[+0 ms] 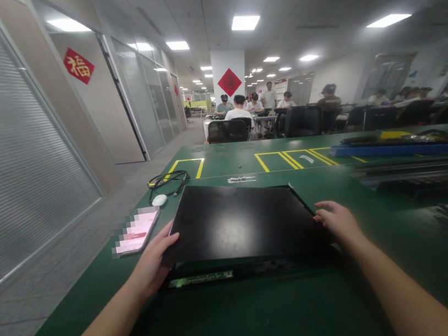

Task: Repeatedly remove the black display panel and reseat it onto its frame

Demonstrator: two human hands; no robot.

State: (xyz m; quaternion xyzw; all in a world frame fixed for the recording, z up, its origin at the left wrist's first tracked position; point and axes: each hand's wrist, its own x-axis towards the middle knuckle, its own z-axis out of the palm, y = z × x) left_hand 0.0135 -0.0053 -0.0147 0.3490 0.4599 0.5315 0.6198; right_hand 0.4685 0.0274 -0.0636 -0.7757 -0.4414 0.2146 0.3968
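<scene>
One thin, flat, black rectangular panel (235,222) sits at the centre of the frame, its near edge raised above a slim black base (304,261) bearing a narrow green circuit strip (202,278). The left hand (153,258) has its grip around the left edge; whether the right hand's (340,224) is closed, I cannot tell. Uneven support could twist the panel; a slip could knock the strip.

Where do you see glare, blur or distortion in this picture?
Head view: a soft white glare sits mid-surface on the black panel; head view: the long blue item and clutter at far right look smeared; head view: the phone is partly pixelated; head view: the door at left leans, probably from wide-angle stretch.
</scene>
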